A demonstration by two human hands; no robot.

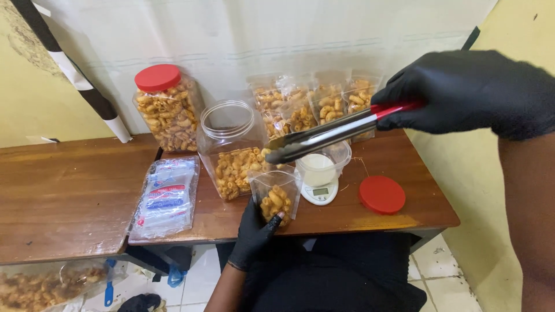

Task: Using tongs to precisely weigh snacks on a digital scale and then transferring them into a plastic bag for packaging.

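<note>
Head view: left hand (254, 231) grips a half-filled pouch (276, 198) at the bench (75, 190) edge, right hand (471, 92) clamps tongs (329, 134) above the open jar (231, 151); a slack squeeze could scatter snacks floorward.

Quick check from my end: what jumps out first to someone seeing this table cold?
The right hand, black-gloved, holds long tongs with red grips across the middle, tips over the open jar of snacks. Below, the left hand holds a small part-filled bag at the table's front edge. A red lid lies right of the little scale.
</note>
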